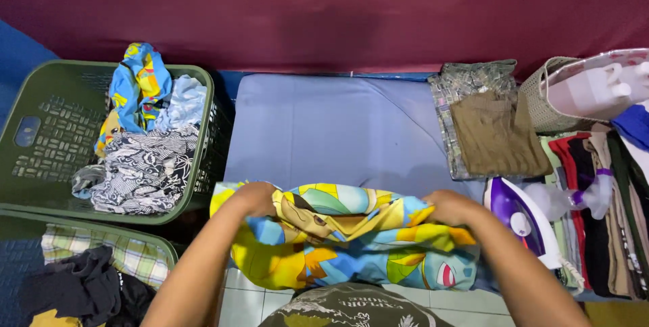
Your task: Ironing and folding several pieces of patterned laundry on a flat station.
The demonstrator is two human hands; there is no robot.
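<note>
Nearest to me, my left hand (253, 198) and my right hand (449, 206) are both closed on the bright cartoon-print cloth (345, 236); each grips a bunched upper corner, fingers curled into the fabric so I cannot see the fingertips; the cloth lies crumpled in a wide heap across the near edge of the pale blue ironing mat (331, 127), hanging a little over the tiled floor (243, 300) by my knees.

As I judge it, this piece is barely begun; it is gathered and creased, not spread flat, and the iron (524, 222) stands just beside my right hand on the mat's right edge, untouched by either hand.

To my near left a green basket (155, 249) holds a checked cloth and dark clothes; beyond it a second green basket (40, 137) holds a black-and-white patterned piece, a pale blue one and another bright blue and yellow print, all loose and unfolded; so a fair amount looks left to do.

To my right, a row of folded clothes (595, 212) in red, black and brown lies past the iron; farther back a folded brown garment (497, 141) rests on a patterned one, near a woven basket (541, 100); these look finished.

Farthest off is the dark red wall (324, 9).
</note>
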